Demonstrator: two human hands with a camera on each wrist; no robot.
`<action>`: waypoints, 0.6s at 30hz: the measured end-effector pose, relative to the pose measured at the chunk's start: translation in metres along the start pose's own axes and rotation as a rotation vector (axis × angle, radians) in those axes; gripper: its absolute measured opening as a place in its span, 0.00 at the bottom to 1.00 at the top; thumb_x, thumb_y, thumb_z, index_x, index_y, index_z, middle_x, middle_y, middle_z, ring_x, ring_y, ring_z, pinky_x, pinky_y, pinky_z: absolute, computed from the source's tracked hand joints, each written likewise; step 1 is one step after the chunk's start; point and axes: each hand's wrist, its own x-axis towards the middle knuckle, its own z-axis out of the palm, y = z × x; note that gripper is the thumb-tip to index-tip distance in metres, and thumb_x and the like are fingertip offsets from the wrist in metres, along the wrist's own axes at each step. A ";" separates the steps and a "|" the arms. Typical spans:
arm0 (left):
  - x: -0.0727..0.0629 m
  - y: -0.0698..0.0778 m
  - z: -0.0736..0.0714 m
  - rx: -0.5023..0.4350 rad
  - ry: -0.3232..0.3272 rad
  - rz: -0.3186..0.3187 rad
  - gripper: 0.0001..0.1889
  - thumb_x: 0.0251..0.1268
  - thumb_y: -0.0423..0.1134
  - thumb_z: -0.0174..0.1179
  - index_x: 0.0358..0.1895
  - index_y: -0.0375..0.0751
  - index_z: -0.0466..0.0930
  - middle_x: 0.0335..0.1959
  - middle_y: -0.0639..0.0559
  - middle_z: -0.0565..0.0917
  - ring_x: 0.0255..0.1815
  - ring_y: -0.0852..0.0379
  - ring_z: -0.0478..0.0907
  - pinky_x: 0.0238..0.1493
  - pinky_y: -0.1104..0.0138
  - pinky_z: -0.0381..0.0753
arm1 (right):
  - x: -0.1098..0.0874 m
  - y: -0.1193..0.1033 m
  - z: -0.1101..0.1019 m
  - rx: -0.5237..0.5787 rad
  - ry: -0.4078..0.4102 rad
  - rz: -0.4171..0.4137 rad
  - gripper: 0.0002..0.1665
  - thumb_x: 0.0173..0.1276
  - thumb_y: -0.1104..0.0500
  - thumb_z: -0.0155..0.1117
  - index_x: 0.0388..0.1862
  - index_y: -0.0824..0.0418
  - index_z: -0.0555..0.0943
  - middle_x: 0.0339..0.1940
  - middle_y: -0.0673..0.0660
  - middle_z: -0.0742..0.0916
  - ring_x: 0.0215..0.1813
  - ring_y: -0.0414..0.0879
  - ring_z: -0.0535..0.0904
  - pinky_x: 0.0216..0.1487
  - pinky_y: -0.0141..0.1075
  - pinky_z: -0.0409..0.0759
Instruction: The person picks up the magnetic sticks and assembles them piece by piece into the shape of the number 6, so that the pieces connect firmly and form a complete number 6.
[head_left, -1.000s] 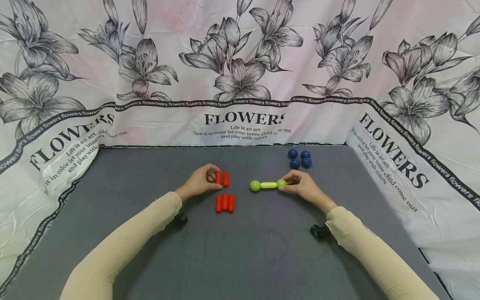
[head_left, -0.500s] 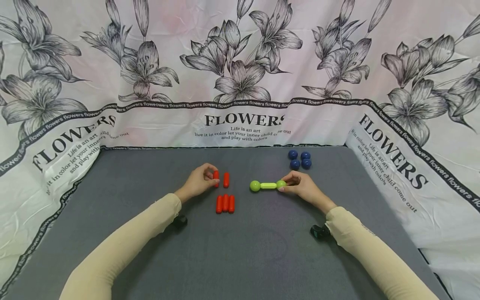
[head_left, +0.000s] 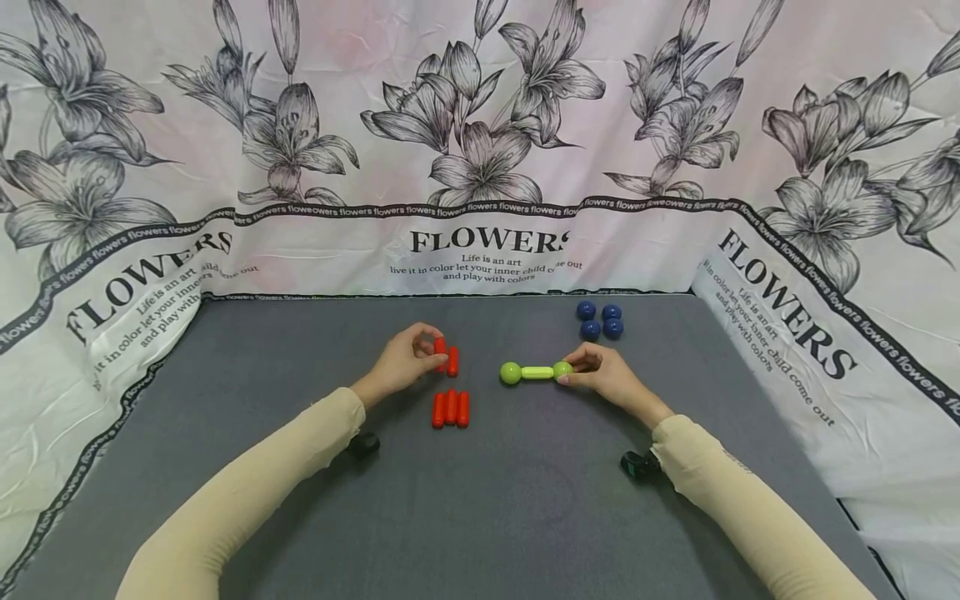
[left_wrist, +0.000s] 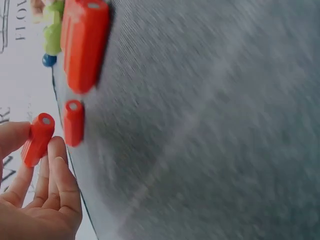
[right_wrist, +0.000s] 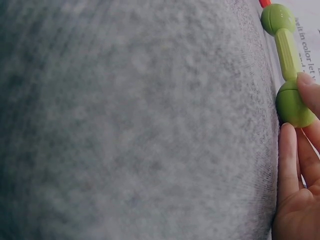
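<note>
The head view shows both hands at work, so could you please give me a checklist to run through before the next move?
1. Left hand pinching one red rod: ok.
2. Right hand holding one green ball: ok.
3. Green bar touching that ball and the other green ball: ok, no gap visible.
4. Loose red rod apart from the held one: ok, a gap shows in the left wrist view.
5. Three red rods side by side: ok.
6. Firmness of either grip: cannot tell.
</note>
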 end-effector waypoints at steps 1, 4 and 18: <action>-0.001 0.003 0.001 -0.007 -0.007 0.004 0.20 0.64 0.40 0.67 0.57 0.44 0.75 0.40 0.43 0.82 0.29 0.56 0.77 0.27 0.67 0.78 | 0.000 0.001 0.000 -0.001 0.002 0.001 0.18 0.61 0.62 0.74 0.49 0.66 0.82 0.50 0.68 0.87 0.45 0.39 0.84 0.44 0.26 0.81; -0.003 0.010 0.007 -0.026 -0.033 0.006 0.19 0.65 0.40 0.66 0.57 0.44 0.75 0.41 0.43 0.82 0.30 0.56 0.77 0.27 0.66 0.80 | -0.001 0.001 0.000 -0.005 0.007 -0.004 0.19 0.61 0.59 0.75 0.49 0.64 0.82 0.50 0.65 0.87 0.45 0.37 0.84 0.45 0.26 0.81; -0.005 0.035 0.041 -0.079 -0.116 0.048 0.15 0.66 0.41 0.66 0.53 0.45 0.78 0.40 0.46 0.84 0.31 0.57 0.79 0.32 0.68 0.81 | -0.001 0.005 -0.001 -0.016 0.015 -0.020 0.21 0.59 0.53 0.76 0.48 0.60 0.82 0.47 0.58 0.89 0.46 0.39 0.84 0.46 0.28 0.81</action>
